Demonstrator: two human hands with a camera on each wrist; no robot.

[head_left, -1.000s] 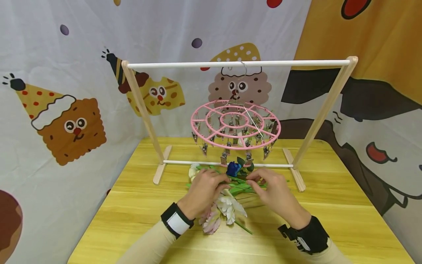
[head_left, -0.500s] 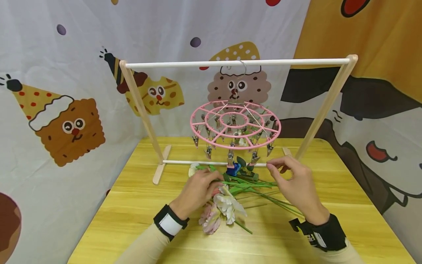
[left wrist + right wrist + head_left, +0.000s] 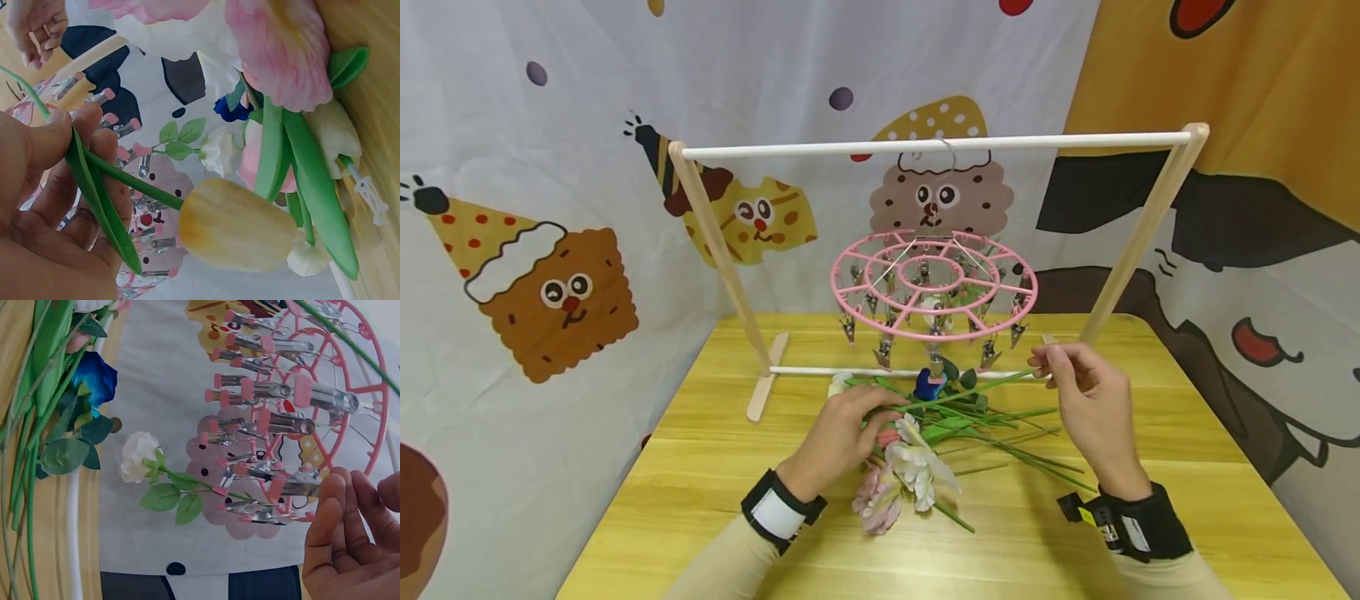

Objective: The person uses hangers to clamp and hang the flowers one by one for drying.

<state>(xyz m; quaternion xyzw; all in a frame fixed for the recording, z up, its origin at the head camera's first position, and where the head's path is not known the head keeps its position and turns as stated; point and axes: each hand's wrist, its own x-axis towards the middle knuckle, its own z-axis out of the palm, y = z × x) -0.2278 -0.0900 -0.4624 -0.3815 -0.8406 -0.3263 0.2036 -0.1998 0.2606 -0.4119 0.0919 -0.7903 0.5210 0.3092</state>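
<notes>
My left hand (image 3: pixel 841 433) is over the flower pile and pinches the green stem (image 3: pixel 140 184) of a cream-yellow tulip (image 3: pixel 234 228) between thumb and fingers. A long green leaf (image 3: pixel 100 206) of it hangs across those fingers. Toward the right the raised stem slants up, its end near my right hand (image 3: pixel 1097 408). In the right wrist view the right fingers (image 3: pixel 331 525) are loosely bent, and I see no stem between them. Beneath lie a blue rose (image 3: pixel 929 385), a white flower (image 3: pixel 917 467), a pink flower (image 3: pixel 877 500) and several green stems.
A pink round clip hanger (image 3: pixel 934 337) with several metal clips hangs from the white bar (image 3: pixel 820 149) of a wooden stand (image 3: pixel 718 242). One clip holds a white rose (image 3: pixel 140 456) upside down. The wooden table (image 3: pixel 685 500) meets a cartoon-print cloth behind.
My right hand has moved right and up from the pile. One stem is now lifted above the others, slanting up to the right. The hanger has turned slightly. The left hand has barely moved.
</notes>
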